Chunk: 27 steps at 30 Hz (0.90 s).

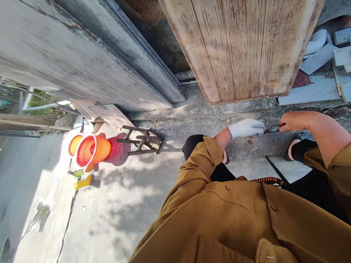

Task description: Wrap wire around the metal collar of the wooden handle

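My left hand (246, 128), in a white knitted glove, is closed on the left end of a thin brown rod-like piece. Wound round the middle of this piece is a coil of grey wire (274, 128), in the gap between the hands. My bare right hand (294, 121) pinches its right end with thumb and fingers. The exact kind of the piece is too small to tell. Below the hands, a narrow black bar (276, 169) slants over the concrete between my feet. An orange-and-black striped cord or handle (267, 180) shows just above my shirt front.
A worn wooden panel (241, 47) stands ahead. White boards and scraps (315, 89) lie at the right. To the left are a small wooden stool (144, 140), an orange bucket (100, 149) and a yellow object (82, 182) on the concrete floor (115, 219).
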Each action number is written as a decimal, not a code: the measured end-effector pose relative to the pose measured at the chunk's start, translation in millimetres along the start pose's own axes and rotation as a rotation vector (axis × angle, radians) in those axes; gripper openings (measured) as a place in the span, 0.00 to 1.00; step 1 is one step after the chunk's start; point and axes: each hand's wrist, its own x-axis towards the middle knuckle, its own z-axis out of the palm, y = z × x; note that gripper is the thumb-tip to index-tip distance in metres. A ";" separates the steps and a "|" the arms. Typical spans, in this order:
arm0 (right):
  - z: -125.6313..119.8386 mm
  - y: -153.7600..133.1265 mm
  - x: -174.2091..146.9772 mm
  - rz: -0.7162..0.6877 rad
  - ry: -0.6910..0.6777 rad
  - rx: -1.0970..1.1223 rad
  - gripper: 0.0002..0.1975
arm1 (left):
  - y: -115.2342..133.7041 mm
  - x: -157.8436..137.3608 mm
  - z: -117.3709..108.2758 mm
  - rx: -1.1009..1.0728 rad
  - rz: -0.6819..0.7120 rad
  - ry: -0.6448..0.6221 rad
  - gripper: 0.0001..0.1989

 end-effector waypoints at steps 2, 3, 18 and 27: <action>2.6 -0.6 -3.5 -0.149 -0.129 0.107 0.17 | -4.1 0.6 -2.2 0.014 0.027 0.012 0.14; 2.5 -1.4 -5.6 -0.227 -0.182 0.166 0.20 | -7.1 1.3 -3.6 0.005 0.033 0.034 0.15; -16.4 -0.8 -23.6 -0.255 0.573 1.226 0.27 | -14.6 8.8 2.4 -0.368 0.099 0.061 0.22; -16.1 5.5 -5.7 -0.027 0.668 0.971 0.22 | -0.6 1.2 7.1 -0.260 0.041 0.028 0.24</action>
